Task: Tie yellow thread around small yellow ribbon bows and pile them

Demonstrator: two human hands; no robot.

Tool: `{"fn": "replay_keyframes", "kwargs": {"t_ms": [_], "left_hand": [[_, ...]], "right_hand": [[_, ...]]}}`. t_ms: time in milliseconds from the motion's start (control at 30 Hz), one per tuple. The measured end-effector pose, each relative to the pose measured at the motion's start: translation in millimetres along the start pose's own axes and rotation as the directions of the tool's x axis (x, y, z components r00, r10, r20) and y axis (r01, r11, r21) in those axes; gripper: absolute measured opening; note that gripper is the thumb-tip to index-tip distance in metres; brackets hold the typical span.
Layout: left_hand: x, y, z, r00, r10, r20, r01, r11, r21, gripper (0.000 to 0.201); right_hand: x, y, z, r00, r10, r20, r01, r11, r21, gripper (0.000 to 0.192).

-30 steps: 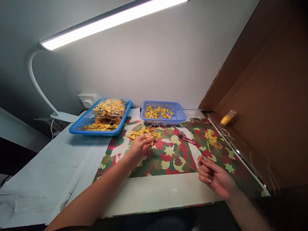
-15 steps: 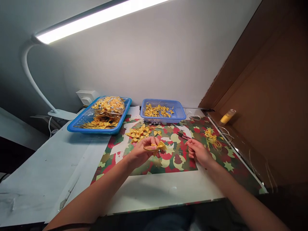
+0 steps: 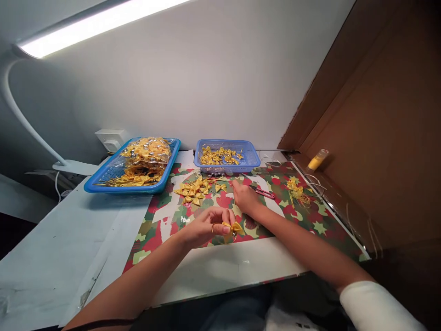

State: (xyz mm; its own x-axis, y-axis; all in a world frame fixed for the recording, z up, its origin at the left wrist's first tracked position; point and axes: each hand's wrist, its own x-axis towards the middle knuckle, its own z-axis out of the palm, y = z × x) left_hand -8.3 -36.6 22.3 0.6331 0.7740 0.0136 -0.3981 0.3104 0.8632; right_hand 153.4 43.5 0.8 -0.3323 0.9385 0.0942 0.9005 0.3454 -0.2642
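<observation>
My left hand [image 3: 206,225] pinches a small yellow ribbon bow [image 3: 233,227] near the table's front edge; it looks light and soft, best gripped at its knot. My right hand [image 3: 244,196] reaches toward loose bows [image 3: 195,189] mid-table, fingers apparently empty.

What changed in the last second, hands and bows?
The left hand took a yellow bow from the loose bow pile and drew it back toward the body; it now pinches the bow over the patterned mat. The right hand went from near the body forward and left, to just right of the pile. Both blue baskets, the red snips and the thread scraps stayed put.
</observation>
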Motion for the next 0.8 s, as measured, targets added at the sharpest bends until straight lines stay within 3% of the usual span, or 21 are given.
{"fn": "replay_keyframes", "kwargs": {"t_ms": [133,233,267,333,400,467,667,800], "left_hand": [[5.6,-2.8,1.6,0.990,0.044,-0.134,-0.054,0.996,-0.072,0.030],[11.2,-3.7,-1.5,0.938,0.114,-0.328,-0.160,0.980,-0.118,0.031],[12.9,-4.2,-3.4,0.914,0.122,-0.387,-0.184,0.975,-0.125,0.031],[15.1,-5.5,-7.0,0.876,0.109,-0.470,-0.197,0.970,-0.142,0.027],[15.6,-6.6,-8.7,0.858,0.080,-0.508,-0.180,0.972,-0.151,0.023],[15.1,-7.0,-7.6,0.853,0.053,-0.519,-0.148,0.978,-0.144,0.022],[14.5,-7.2,-0.1,0.838,0.032,-0.544,-0.101,0.990,-0.098,0.022],[14.6,-11.0,1.3,0.826,0.099,-0.555,-0.117,0.993,0.003,0.023]], "right_hand": [[5.9,4.3,6.1,0.999,0.026,-0.034,-0.024,0.998,0.064,0.023],[-2.0,10.4,4.4,0.993,0.053,-0.101,-0.025,0.966,0.255,0.023],[-7.5,12.0,2.8,0.987,0.080,-0.137,-0.016,0.909,0.416,0.021],[-21.7,13.7,-1.4,0.970,0.152,-0.190,0.039,0.672,0.739,0.015],[-37.6,13.0,-5.3,0.961,0.176,-0.214,0.098,0.506,0.857,0.015],[-51.5,10.2,-7.9,0.954,0.182,-0.237,0.134,0.449,0.884,0.017],[-67.7,-4.1,-8.1,0.911,0.026,-0.411,0.358,0.441,0.823,0.010],[-71.1,-13.4,-4.6,0.905,0.066,-0.419,0.354,0.429,0.831,0.006]]}}
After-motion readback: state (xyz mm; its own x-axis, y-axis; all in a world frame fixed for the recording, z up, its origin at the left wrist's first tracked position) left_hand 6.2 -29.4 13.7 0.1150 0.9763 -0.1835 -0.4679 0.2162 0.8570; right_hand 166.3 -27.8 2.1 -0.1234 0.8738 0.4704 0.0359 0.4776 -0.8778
